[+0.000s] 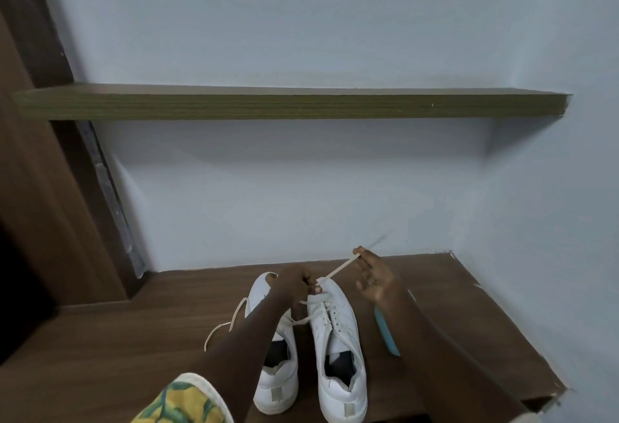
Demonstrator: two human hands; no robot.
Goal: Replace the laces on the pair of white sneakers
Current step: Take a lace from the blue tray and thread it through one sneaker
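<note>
White lace (338,270) runs taut, far-right from right sneaker (338,349); right hand (375,276) pinches it, left hand (296,283) clamps its near end.

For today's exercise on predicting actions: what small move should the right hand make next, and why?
Probably draw the lace further out, up and to the right. The right hand pinches it taut from the right sneaker, whose toe the left hand steadies.
</note>
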